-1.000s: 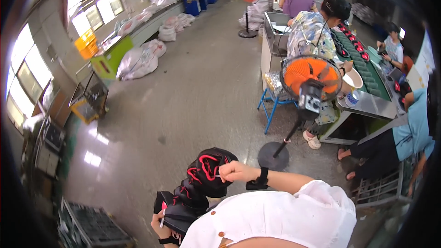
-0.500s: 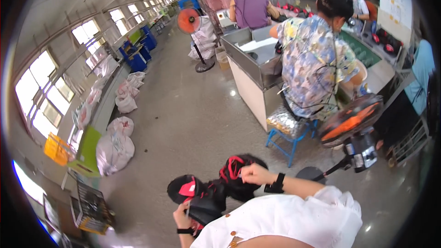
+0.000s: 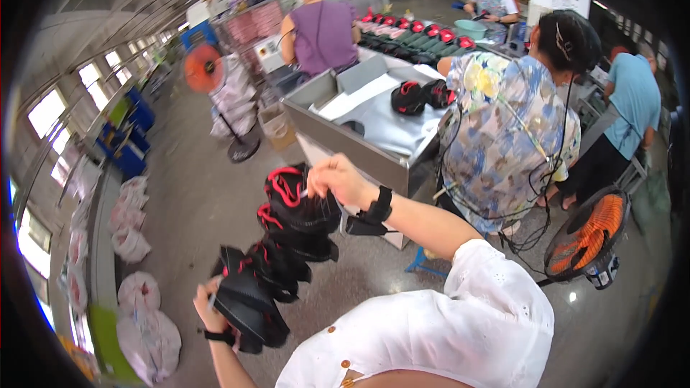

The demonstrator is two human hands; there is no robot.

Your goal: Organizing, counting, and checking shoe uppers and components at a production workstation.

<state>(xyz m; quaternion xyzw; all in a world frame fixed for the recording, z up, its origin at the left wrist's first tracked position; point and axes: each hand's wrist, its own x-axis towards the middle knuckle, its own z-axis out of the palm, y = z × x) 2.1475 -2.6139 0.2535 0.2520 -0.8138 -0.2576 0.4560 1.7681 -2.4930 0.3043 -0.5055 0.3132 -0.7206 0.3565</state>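
Note:
A row of black shoe uppers [image 3: 277, 266] with red laces and linings hangs between my two hands, slanting down to the left. My left hand [image 3: 206, 303] grips the lower end of the row, its fingers partly hidden behind a black upper. At the upper end, my right hand [image 3: 339, 182] is closed in a pinch beside the uppers with red laces; what exactly lies between its fingertips is too small to see. Each of my wrists carries a black band.
Just ahead stands a grey metal-sided worktable [image 3: 359, 129] bearing black shoes [image 3: 408, 98]. A co-worker in a flowered shirt [image 3: 503, 129] sits at its right, another in purple [image 3: 322, 36] beyond. Fans stand left [image 3: 204, 69] and right [image 3: 586, 233]; sacks [image 3: 147, 338] line the left.
Both hands have lifted and spread apart, stretching the bunched uppers into a long slanting row. My view has swung right, and the worktable is closer.

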